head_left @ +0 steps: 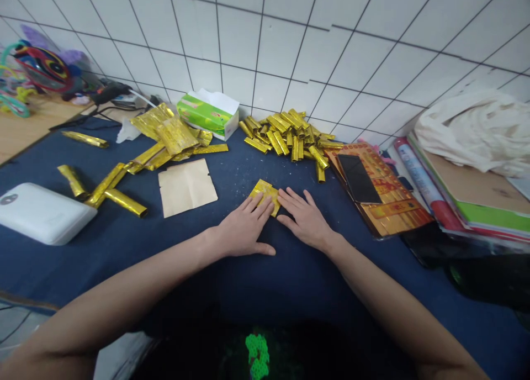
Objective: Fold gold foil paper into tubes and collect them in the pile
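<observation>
A small gold foil paper sheet (263, 193) lies on the blue table cloth (136, 242) in front of me. My left hand (245, 228) lies flat with its fingers stretched out over the sheet's left part. My right hand (303, 218) lies flat too, fingertips pressing the sheet's right edge. Neither hand grips anything. Behind the sheet sits a pile of folded gold pieces (287, 133). To the left lie loose gold foil sheets (170, 132) and several rolled gold pieces (108, 189).
A tan paper sheet (187, 186) lies left of the hands. A white device (41, 212) sits at the far left, a green tissue box (207, 114) by the tiled wall. At right are a phone (358, 179) on a gold paper stack (388, 203), books (464, 203) and a white bag (476, 130).
</observation>
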The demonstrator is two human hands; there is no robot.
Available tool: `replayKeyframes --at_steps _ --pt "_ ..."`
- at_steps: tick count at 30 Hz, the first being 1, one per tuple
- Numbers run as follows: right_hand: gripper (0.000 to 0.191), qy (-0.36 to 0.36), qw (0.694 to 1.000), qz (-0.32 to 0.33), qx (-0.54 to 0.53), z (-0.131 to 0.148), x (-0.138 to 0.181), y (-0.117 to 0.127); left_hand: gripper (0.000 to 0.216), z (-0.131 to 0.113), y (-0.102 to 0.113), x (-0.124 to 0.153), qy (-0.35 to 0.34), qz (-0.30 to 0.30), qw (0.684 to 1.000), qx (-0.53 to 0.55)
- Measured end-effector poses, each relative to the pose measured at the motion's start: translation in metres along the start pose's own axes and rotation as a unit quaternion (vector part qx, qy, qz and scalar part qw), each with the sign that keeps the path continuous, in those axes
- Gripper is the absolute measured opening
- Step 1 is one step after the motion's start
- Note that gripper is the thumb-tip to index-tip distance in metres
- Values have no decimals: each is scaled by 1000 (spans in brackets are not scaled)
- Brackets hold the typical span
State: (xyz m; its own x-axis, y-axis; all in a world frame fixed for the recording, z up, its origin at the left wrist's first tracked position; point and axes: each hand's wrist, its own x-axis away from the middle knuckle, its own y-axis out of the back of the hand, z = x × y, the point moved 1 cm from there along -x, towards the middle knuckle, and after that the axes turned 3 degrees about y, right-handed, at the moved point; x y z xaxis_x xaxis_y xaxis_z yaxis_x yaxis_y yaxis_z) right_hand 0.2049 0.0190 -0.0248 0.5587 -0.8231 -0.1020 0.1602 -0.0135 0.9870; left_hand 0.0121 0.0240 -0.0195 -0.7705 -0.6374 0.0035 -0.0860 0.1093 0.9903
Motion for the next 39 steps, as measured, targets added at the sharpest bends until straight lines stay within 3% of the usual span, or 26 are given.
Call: replayKeyframes --at_steps 15,24,32,36,39 --pt "59 -6 999 46 24 0 2 2 97 1 0 3 -12 -16 1000 14" --pt "43 9 999 31 -38 -19 -4 0 101 -12 -2 8 -28 -11 999 -14" --pt "40 -71 993 -17 -91 -19 -10 -4 95 -7 1 4 -48 -6 999 5" --pt "58 -138 986 -44 -85 -19 -17 -9 96 -4 0 3 -51 -12 998 16" --pt "68 -151 987 -26 -54 -19 -24 -13 96 -4 1 3 -49 -13 999 16"
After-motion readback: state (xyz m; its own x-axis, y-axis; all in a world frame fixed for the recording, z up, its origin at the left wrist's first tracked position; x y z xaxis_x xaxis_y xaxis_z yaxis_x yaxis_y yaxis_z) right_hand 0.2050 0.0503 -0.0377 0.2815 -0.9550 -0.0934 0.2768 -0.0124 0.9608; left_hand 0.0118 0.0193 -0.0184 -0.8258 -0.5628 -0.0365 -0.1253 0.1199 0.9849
